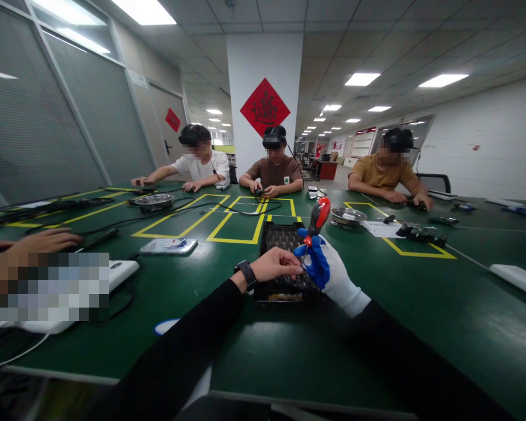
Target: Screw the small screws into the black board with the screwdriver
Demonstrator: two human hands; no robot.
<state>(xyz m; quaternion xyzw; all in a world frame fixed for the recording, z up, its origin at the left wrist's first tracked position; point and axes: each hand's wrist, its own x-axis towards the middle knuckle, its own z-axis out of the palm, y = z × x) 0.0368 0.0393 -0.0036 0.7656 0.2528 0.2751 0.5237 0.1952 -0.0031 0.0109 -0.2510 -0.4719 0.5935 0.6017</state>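
My right hand (326,266), in a white glove with blue-coated fingers, grips a red and black screwdriver (319,216). The handle points up and the thin shaft runs down toward my left fingertips. Bare, with a black watch (246,275) on its wrist, my left hand (277,264) is closed in a pinch by the lower end of the shaft. What lies between those fingertips is too small to make out. Below both hands sits a black ribbed plastic tray (277,237), partly covered by them. A brownish piece (284,297) shows at its near edge.
A phone (169,246) lies to the left, near a white power strip (123,270) and another person's hand (48,242). Metal bowls (348,216) and black parts (421,233) stand farther back. Black cables (193,207) cross yellow tape outlines. Several people sit opposite.
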